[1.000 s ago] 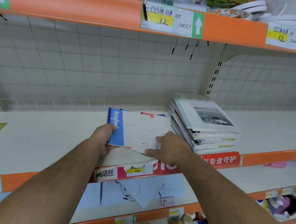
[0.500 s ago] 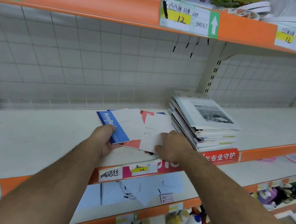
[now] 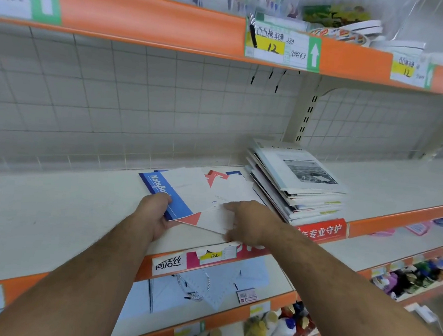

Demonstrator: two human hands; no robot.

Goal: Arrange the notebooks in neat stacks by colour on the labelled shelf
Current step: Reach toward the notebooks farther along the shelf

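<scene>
notebooks lie in a loose fan near the front lip of the white shelf, straight ahead of you at 12 o'clock. nearest you, your left hand has its fingers curled round the near left corner of the blue-spined notebook, which lies on top of the fan with its spine angled toward 11 o'clock. at 3 o'clock of that hand, your right hand is knuckles up. its forefinger is on top and its thumb at the near edge, pinching the near right corner of the red-cornered notebook, which lies under the blue one. on the shelf lip just below both hands hangs a price tag with a yellow strip. farther back in the fan, another red-marked cover and a blue corner show at 1 o'clock. just beside the fan at 2 o'clock stands a taller stack of grey photo-cover notebooks, its edges uneven. behind it all is a white wire grid, and high at 1 o'clock an upper shelf label reads 12.
</scene>
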